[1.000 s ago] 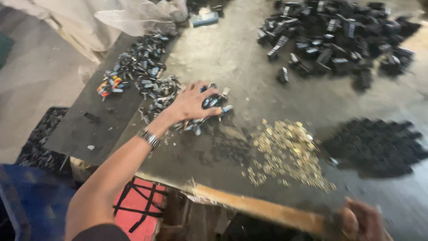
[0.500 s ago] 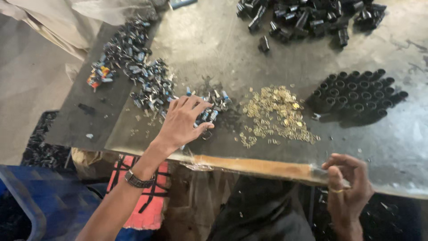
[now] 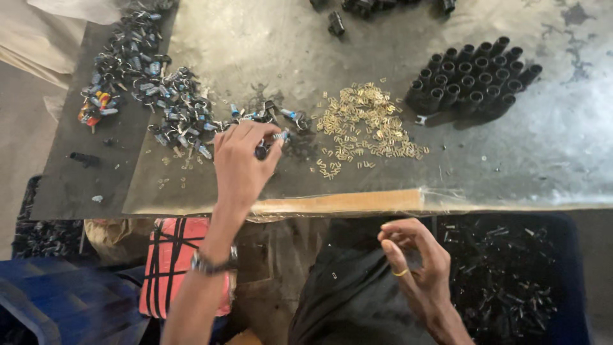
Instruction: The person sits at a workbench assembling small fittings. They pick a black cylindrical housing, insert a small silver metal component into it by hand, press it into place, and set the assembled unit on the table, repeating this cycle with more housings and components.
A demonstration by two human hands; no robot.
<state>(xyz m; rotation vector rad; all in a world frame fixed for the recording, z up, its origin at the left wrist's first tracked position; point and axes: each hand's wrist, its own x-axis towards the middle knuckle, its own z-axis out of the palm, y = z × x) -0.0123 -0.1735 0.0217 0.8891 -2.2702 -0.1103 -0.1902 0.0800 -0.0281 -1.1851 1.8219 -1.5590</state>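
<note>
Left hand (image 3: 239,163): bare, no glove, no ring visible.
Left wrist: dark watch (image 3: 211,263) with metal-looking band, worn snug.
Left forearm: bare, no sleeve in view.
Right hand (image 3: 415,262): bare, no glove.
Right finger: thin yellow ring (image 3: 400,273).
Right forearm: bare as far as shown.
Lap: dark cloth (image 3: 351,287), black, creased.

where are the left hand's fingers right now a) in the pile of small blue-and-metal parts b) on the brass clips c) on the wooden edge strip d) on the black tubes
a: the left hand pinches at the small blue-and-metal parts, left of the brass clips.
</note>
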